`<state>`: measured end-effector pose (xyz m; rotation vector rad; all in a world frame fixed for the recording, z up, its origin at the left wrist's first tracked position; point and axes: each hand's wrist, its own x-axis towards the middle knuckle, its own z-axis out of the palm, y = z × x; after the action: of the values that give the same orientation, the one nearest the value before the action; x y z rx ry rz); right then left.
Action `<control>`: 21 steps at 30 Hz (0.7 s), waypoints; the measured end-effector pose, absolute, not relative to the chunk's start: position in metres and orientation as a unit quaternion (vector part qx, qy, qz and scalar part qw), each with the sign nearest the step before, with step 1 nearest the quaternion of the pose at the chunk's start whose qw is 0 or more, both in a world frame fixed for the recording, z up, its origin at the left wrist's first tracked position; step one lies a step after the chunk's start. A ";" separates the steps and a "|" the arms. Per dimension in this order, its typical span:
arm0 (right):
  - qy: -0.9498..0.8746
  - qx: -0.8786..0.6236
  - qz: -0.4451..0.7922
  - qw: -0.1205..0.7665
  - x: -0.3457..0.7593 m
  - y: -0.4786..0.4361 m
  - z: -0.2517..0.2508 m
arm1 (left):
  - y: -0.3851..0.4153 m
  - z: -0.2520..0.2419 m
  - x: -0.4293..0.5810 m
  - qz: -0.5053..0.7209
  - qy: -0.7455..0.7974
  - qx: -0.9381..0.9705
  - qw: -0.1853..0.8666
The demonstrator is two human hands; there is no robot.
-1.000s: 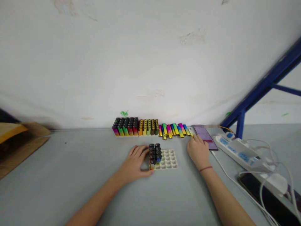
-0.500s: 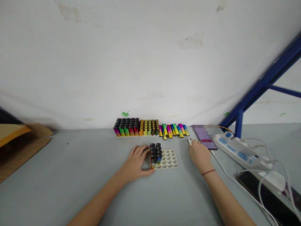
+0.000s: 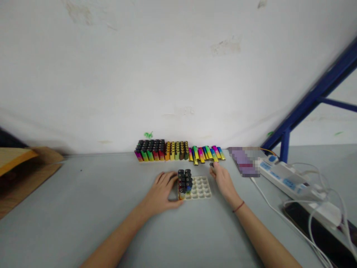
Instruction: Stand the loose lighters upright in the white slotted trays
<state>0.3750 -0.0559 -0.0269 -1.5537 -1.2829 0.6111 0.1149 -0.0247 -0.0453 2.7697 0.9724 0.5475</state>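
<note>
My left hand cups the left side of a block of upright black-topped lighters, which stand in the near-left part of a cream holed tray. Its fingers and thumb touch that block. My right hand is just right of the tray, behind its far corner. Its fingertips pinch a dark-topped lighter, mostly hidden by the fingers. Behind both hands lie rows of rainbow-coloured lighters: upright ones at left, and a looser, tilted group at right.
A phone with a pixelated screen lies right of the lighters, next to a white power strip with white cables. A dark device sits at lower right. Cardboard is at the table's left, a blue metal frame at right.
My right hand has moved left, away from the phone and towards the tray, with a lighter in its fingertips. My left hand and the tray have stayed in place.
</note>
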 end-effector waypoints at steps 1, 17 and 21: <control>-0.501 -0.637 0.280 0.514 0.373 -0.054 -0.029 | -0.025 -0.045 0.115 0.183 0.324 0.925 0.079; -0.204 -0.592 0.440 0.644 0.366 -0.044 -0.030 | -0.024 -0.047 0.113 0.178 0.326 0.925 0.079; -0.212 -0.592 0.440 0.641 0.366 -0.044 -0.033 | -0.024 -0.046 0.114 0.176 0.329 0.924 0.078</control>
<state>0.3663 -0.0440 -0.0329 -1.3509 -0.4841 1.0037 0.1136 -0.0242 -0.0461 2.7682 0.9863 0.5267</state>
